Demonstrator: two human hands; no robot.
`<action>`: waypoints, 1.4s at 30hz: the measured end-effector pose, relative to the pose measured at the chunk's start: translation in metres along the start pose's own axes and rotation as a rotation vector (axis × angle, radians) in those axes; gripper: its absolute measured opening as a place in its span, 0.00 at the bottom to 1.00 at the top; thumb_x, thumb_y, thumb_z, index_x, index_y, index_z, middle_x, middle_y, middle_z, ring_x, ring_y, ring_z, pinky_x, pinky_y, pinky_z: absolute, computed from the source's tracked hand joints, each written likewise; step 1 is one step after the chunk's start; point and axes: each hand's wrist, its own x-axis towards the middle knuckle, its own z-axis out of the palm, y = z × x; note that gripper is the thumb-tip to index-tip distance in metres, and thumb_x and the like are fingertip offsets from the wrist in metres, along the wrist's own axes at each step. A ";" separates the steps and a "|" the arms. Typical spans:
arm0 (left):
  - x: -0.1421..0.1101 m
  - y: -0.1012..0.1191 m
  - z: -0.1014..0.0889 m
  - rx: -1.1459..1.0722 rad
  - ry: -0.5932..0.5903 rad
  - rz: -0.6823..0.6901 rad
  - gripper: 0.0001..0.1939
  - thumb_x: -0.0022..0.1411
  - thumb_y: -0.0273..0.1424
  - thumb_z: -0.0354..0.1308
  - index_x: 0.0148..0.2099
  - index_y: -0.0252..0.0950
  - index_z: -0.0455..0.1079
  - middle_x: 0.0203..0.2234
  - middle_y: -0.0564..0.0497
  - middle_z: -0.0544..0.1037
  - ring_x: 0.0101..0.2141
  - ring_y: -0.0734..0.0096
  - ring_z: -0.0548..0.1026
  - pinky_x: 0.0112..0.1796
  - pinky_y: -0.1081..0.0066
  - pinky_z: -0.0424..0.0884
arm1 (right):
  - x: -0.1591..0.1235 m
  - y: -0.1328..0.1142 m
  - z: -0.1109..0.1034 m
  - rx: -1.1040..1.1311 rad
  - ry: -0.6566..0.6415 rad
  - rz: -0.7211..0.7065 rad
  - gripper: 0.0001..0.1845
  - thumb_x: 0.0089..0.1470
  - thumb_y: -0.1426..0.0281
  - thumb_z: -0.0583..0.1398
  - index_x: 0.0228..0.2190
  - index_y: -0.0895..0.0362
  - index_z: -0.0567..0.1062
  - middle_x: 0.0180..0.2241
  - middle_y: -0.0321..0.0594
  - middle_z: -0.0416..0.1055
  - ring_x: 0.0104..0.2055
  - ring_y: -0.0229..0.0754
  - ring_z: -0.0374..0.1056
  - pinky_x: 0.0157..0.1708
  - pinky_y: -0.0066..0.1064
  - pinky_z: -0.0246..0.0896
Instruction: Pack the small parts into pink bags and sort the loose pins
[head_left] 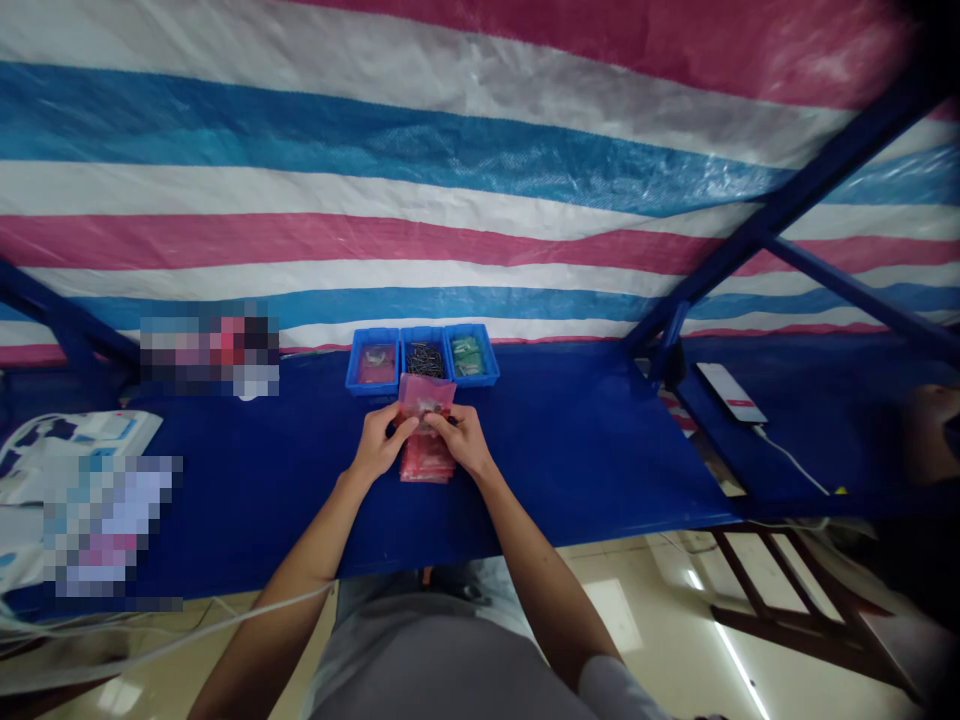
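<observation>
A pinkish-red clear plastic bag (426, 392) is pinched between my two hands, its upper part towards the bins. My left hand (382, 440) grips its left edge with thumb and fingers. On the right edge, my right hand (461, 438) does the same. Some small dark contents show in the bag near the thumbs, too small to name. Below it lie more red plastic bags (426, 462), seemingly stacked on the blue table. Just beyond are three blue bins: the left bin (373, 388) holds a pinkish packet, the middle one dark screws (425, 358), the right one green packets (466, 355).
A blue table (585, 440) spans the view before a striped plastic sheet (450, 200). Blue metal bars (712, 255) rise at the right. A phone (731, 392) with a white cable lies on the right-hand table, near another person's hand (941, 405). White printed packaging (82, 440) sits at left.
</observation>
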 end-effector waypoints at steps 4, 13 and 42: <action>0.001 0.002 0.000 0.023 0.023 -0.002 0.17 0.69 0.39 0.54 0.42 0.32 0.79 0.29 0.47 0.81 0.29 0.65 0.76 0.34 0.70 0.68 | 0.001 0.001 0.002 0.018 -0.023 -0.002 0.18 0.55 0.58 0.65 0.25 0.60 0.79 0.22 0.36 0.72 0.24 0.37 0.65 0.27 0.26 0.58; 0.001 0.000 -0.001 0.018 0.063 -0.010 0.16 0.68 0.39 0.56 0.39 0.32 0.78 0.27 0.49 0.80 0.27 0.67 0.74 0.33 0.70 0.67 | -0.001 -0.007 0.004 0.017 -0.030 -0.042 0.17 0.57 0.58 0.64 0.36 0.60 0.81 0.31 0.40 0.76 0.32 0.41 0.70 0.33 0.29 0.64; 0.000 0.003 -0.001 -0.054 0.032 0.023 0.14 0.67 0.37 0.57 0.44 0.34 0.79 0.39 0.44 0.83 0.38 0.60 0.80 0.42 0.66 0.72 | -0.002 -0.006 0.004 -0.011 -0.055 -0.054 0.18 0.59 0.57 0.61 0.38 0.60 0.81 0.32 0.40 0.76 0.33 0.41 0.69 0.36 0.30 0.64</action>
